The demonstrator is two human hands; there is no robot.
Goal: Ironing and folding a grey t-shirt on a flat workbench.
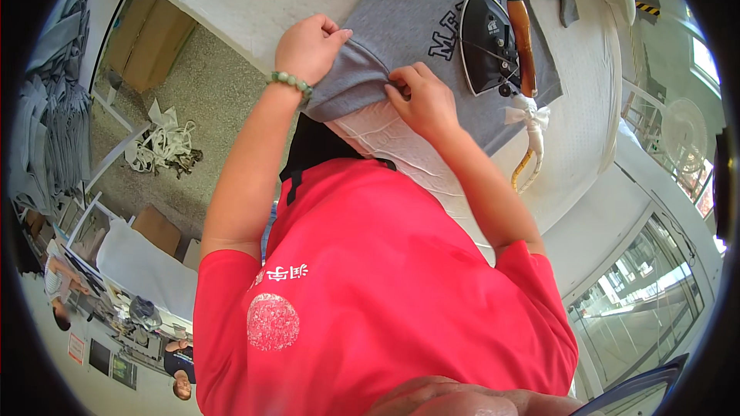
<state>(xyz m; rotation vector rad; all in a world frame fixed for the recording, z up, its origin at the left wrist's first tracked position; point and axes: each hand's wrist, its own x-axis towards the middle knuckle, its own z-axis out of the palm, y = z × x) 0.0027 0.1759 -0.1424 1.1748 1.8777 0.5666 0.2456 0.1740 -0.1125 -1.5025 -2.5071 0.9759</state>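
Padded white ironing table [586, 92]: bears everything below. Grey T-shirt [416, 23]: spread flat on table, hem nearest the person. Black iron [487, 42], wooden handle: resting on shirt, right of both hands. Left hand [308, 48]: closed, pinching shirt hem. Right hand [425, 98]: fingertips pinching hem just beside.

Grey T-shirt [432, 27] matt knit cloth; iron [487, 42] glossy dark, wooden handle [524, 42]; board cover [586, 92] white quilted fabric.

A black iron [491, 45] with a wooden handle is seen resting on the white padded board [254, 0]. Grey garments [46, 123] are stacked at left; what may be tangled straps [166, 146] lie on the floor.
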